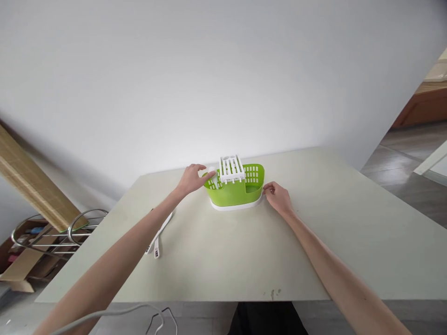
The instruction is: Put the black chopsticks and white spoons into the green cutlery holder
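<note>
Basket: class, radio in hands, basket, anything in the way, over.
Left hand at left end of basket, grip on utensil inside unclear. Right hand at right end. Rack covers the middle.

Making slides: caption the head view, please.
Left hand and right hand flank a green basket topped by a white rack.

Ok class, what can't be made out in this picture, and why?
In the head view:
Utensils: the left forearm covers parts of them.
Marks on their handles: too small to read.
Floor of the basket: mostly hidden by its front wall and the rack.
Cable: cut off by the bottom edge.
</note>
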Available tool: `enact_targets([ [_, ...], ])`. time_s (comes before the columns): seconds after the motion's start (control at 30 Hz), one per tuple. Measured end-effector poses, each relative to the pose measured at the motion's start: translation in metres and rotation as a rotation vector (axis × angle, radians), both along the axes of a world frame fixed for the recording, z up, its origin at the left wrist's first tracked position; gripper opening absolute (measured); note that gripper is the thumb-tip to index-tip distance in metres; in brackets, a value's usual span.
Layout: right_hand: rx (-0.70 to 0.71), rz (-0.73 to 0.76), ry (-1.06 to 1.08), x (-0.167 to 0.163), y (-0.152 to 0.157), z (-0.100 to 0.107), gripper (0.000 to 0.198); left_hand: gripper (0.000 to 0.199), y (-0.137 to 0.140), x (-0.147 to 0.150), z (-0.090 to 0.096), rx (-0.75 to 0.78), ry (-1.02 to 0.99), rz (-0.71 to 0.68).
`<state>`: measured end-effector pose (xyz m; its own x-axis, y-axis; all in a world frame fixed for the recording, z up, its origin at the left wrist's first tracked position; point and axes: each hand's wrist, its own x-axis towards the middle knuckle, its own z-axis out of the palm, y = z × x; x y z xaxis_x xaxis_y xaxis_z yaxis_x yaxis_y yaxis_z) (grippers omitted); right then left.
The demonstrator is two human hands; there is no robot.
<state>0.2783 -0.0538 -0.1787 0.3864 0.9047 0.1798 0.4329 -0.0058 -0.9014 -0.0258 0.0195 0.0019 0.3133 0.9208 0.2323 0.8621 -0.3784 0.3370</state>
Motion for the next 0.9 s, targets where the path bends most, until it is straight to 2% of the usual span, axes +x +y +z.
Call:
enact_targets([
  [0.13,0.0,-0.002,0.006,0.0,0.001,0.0,0.019,0.055,0.012,0.016,-0.005,-0.067,-0.04,0.102],
  [0.23,0.001,0.002,0.006,0.0,0.003,-0.002,0.019,0.05,0.013,0.017,-0.006,-0.072,-0.221,0.188],
  [0.33,0.003,0.004,0.002,0.0,0.004,-0.002,0.019,0.046,0.008,0.011,-0.002,-0.126,-0.444,0.17],
  [0.53,-0.006,0.008,-0.011,0.001,0.0,-0.001,0.019,0.044,-0.007,-0.014,0.023,-0.131,-0.969,-0.004],
  [0.6,-0.01,0.012,-0.014,0.002,-0.001,-0.001,0.019,0.043,-0.011,-0.027,0.034,-0.103,-1.157,0.019],
  [0.67,-0.012,0.015,-0.017,0.002,-0.002,-0.001,0.019,0.041,-0.018,-0.04,0.042,-0.059,-1.233,0.07],
  [0.77,-0.016,0.015,-0.023,0.003,-0.003,-0.002,0.019,0.044,-0.035,-0.06,0.045,-0.023,-1.066,0.076],
  [0.9,-0.018,0.015,-0.029,0.003,-0.004,-0.002,0.018,0.049,-0.06,-0.085,0.029,-0.139,-0.493,0.073],
])
